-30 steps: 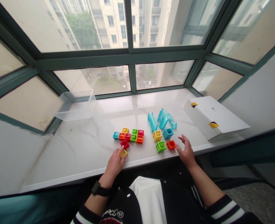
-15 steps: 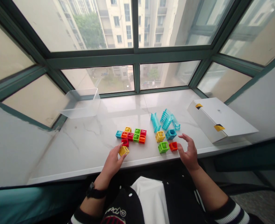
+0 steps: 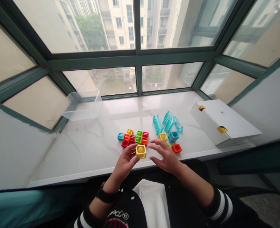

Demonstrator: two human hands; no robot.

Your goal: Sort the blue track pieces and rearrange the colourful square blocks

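My left hand (image 3: 126,160) grips a yellow cube block (image 3: 141,151) between thumb and fingers, raised a little in front of the joined blocks. Just right of it, my right hand (image 3: 164,155) is open, fingers spread and apart from the block. Behind them lies a cluster of joined blocks in red, green, orange, yellow and blue, with a green block (image 3: 139,139) near its right end. Close beyond my right hand are a loose yellow block (image 3: 163,136), a blue block (image 3: 173,136) and a red-orange block (image 3: 177,148). A green block is mostly hidden behind that hand.
Translucent blue track pieces (image 3: 169,121) lie behind the loose blocks. A clear plastic bin (image 3: 83,109) stands at the back left, and a white box (image 3: 225,122) at the right. Window frames (image 3: 130,60) border the white marbled sill (image 3: 87,152).
My left hand has moved right, carrying the yellow block, which has turned. My right hand has come left from beside the red-orange block towards it, now covering most of the loose green block.
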